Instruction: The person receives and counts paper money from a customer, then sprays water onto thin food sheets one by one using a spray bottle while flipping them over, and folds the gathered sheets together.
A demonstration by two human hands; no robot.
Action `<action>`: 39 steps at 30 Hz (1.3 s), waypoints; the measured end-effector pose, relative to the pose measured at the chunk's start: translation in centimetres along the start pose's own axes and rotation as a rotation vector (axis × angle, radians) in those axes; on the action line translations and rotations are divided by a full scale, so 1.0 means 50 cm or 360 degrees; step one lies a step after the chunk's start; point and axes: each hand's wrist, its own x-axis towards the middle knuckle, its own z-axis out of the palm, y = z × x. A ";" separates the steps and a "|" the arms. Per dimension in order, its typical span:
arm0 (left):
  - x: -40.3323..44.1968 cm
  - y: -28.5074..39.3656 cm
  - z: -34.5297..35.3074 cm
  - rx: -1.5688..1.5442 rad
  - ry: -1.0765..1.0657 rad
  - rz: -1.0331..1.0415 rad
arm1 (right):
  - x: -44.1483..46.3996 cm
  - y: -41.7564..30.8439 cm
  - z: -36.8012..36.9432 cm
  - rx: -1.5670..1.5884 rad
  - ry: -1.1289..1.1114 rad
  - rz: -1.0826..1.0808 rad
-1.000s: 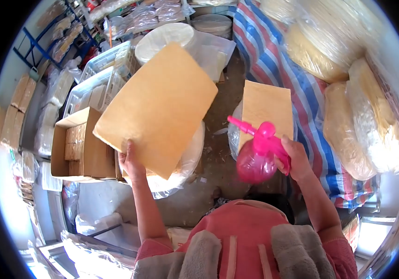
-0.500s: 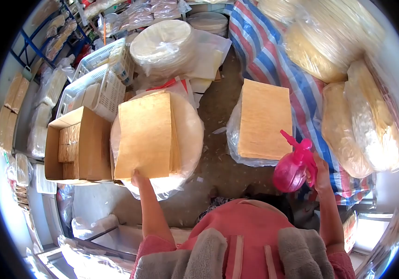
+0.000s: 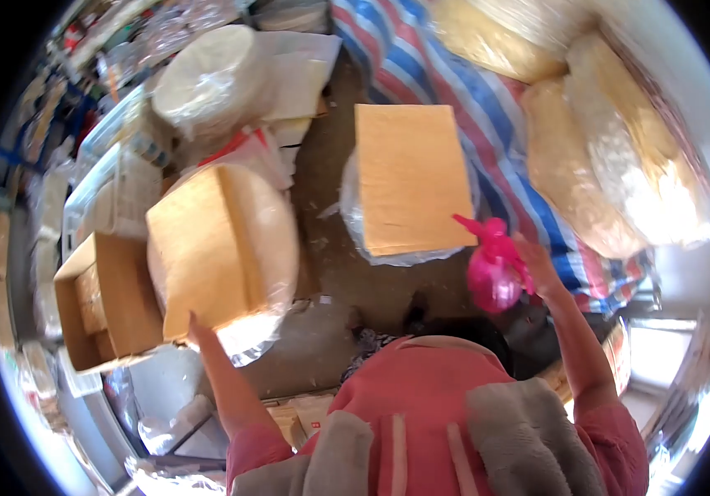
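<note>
My left hand [image 3: 196, 332] is closed on the near edge of the top tan sheet [image 3: 194, 248], which lies with others on a round, plastic-wrapped stack [image 3: 276, 223]. Its fingertips are hidden by the sheet. In my right hand [image 3: 537, 266] is a pink spray bottle [image 3: 494, 277], gripped from the right side, nozzle pointing left. The bottle is by the near right corner of a second pile of tan rectangular sheets [image 3: 411, 182]. That pile rests on another plastic-covered support [image 3: 355, 227] close to the floor.
An open cardboard box [image 3: 128, 289] stands left of the left pile, with white plastic crates [image 3: 111, 194] behind it. Striped woven sheeting [image 3: 487, 140] runs along the right, beside big clear bags [image 3: 578, 165]. A wrapped round stack [image 3: 206, 78] sits farther back.
My view has turned, so most things sit farther left in the picture. My left hand stays at the sheet's near edge, and the spray bottle remains in my right hand.
</note>
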 end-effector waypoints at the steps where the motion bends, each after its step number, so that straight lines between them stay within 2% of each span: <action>1: -0.020 0.015 0.008 0.0505 0.0235 0.0202 | 0.005 -0.029 0.008 -0.0012 -0.0024 0.0267; 2: -0.096 0.043 0.043 0.1534 0.0593 0.0585 | 0.027 -0.013 0.007 -0.0211 -0.0063 0.0196; 4: -0.185 -0.004 0.090 0.2072 0.0952 0.1262 | 0.066 -0.002 0.007 -0.0557 -0.0173 0.0066; 6: -0.234 -0.110 0.147 0.2028 0.0237 0.1978 | 0.097 -0.012 0.005 -0.0843 -0.0301 -0.0051; 7: -0.296 -0.148 0.201 0.1853 -0.0239 0.1790 | 0.110 -0.011 -0.008 -0.0619 -0.0188 -0.0053; 8: -0.398 -0.173 0.258 0.1903 -0.0604 0.1856 | 0.120 -0.008 -0.023 -0.0398 -0.0072 -0.0053; 9: -0.520 -0.165 0.328 0.1732 -0.1086 0.1393 | 0.125 -0.004 -0.038 -0.0179 0.0048 -0.0052; 10: -0.526 -0.238 0.348 0.1869 -0.1477 0.1851 | 0.124 -0.003 -0.059 0.0066 0.0058 -0.0012; 11: -0.593 -0.264 0.385 0.1824 -0.1758 0.1801 | 0.121 -0.007 -0.083 0.0311 0.0069 0.0024; 12: -0.641 -0.293 0.427 0.1917 -0.2114 0.1541 | 0.117 -0.015 -0.102 0.0553 0.0078 0.0056; 13: -0.663 -0.361 0.432 0.1772 -0.2155 0.1738 | 0.106 -0.024 -0.108 0.0673 0.0084 0.0049; 15: -0.721 -0.420 0.479 0.2065 -0.2396 0.1926 | 0.103 0.008 -0.125 0.0607 0.0167 0.0074; 17: -0.765 -0.443 0.512 0.2236 -0.2387 0.2140 | 0.096 0.030 -0.136 0.0414 0.0251 0.0191; 19: -0.771 -0.482 0.539 0.2399 -0.2392 0.2309 | 0.090 0.057 -0.153 0.0061 0.0140 0.0336; 21: -0.754 -0.517 0.555 0.2480 -0.2506 0.2262 | 0.078 0.094 -0.166 -0.0175 0.0148 0.0440; 23: -0.749 -0.510 0.564 0.2529 -0.2636 0.2290 | 0.058 0.102 -0.189 0.0077 0.0186 0.0536; 26: -0.745 -0.510 0.564 0.2472 -0.2675 0.2537 | 0.032 0.135 -0.220 0.0324 0.0267 0.0569; 29: -0.753 -0.492 0.573 0.2586 -0.2988 0.2336 | 0.000 0.141 -0.237 0.0310 0.0228 0.0507; 32: -0.755 -0.475 0.574 0.2443 -0.2919 0.2542 | -0.018 0.137 -0.231 0.0247 0.0210 0.0410; 35: -0.785 -0.388 0.630 0.2081 -0.2820 0.2096 | -0.024 0.116 -0.213 0.0150 0.0176 0.0293; 37: -0.790 -0.308 0.676 0.1450 -0.2476 0.2276 | -0.025 0.090 -0.198 0.0093 0.0118 0.0166; 38: -0.804 -0.242 0.702 0.1659 -0.2372 0.2074 | -0.026 0.075 -0.192 0.0133 0.0102 0.0157; 39: -0.810 -0.167 0.719 0.1722 -0.2310 0.2307 | -0.027 0.056 -0.187 0.0174 0.0085 0.0147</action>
